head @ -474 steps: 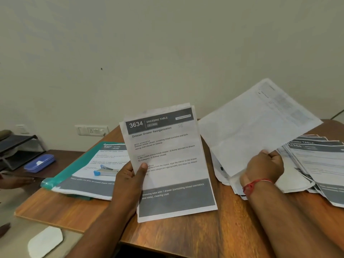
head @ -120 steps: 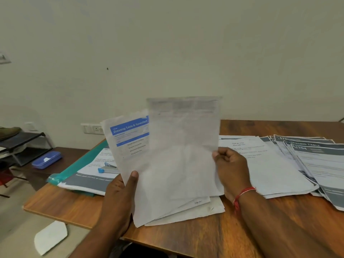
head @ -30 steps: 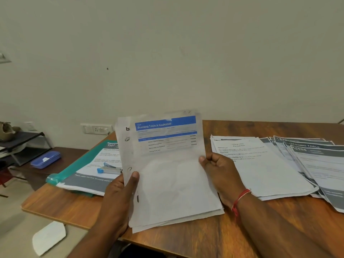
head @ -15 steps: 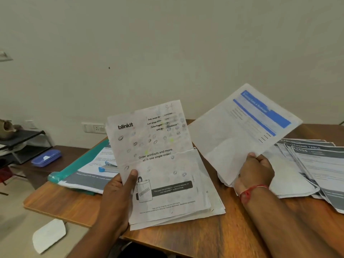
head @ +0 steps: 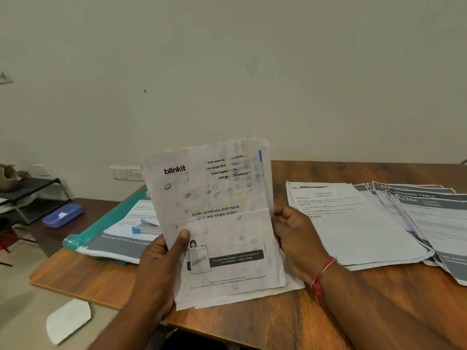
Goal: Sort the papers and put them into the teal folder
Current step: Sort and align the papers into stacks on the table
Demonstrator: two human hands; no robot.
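1. Sorting is the step in hand; filing is only partly done. The teal folder [head: 106, 220] lies open at the left end of the tabletop [head: 252, 327]. Printed sheets already lie on it, and a blue-ended stapler [head: 146, 229] rests on those sheets.
2. The left hand [head: 161, 260] grips the left edge of the held stack [head: 222, 223]. Its thumb presses on the front face; the other fingers are hidden behind.
3. The held stack stands nearly upright between the two hands, just right of the folder. Its front sheet is a creased "blinkit" cover page marked with small pen rings. Whether the lower edge touches the tabletop cannot be told.
4. The right hand [head: 293, 234] curls its fingers round the right edge of the same stack. A red thread [head: 323, 272] circles that wrist.
5. A white pile [head: 353, 228] lies flat just right of the right hand. A fan of grey-headed sheets [head: 432, 218] overlaps its far side and runs to the frame edge.
6. Next move, as judged: classify the front sheet. It resembles neither laid-out group, so it probably calls for a separate place.
7. Peel off one sheet only with the right hand while the left hand pinches the remainder. Thin sheets tend to cling in pairs.
8. Lift the stapler clear before laying any group on the folder.
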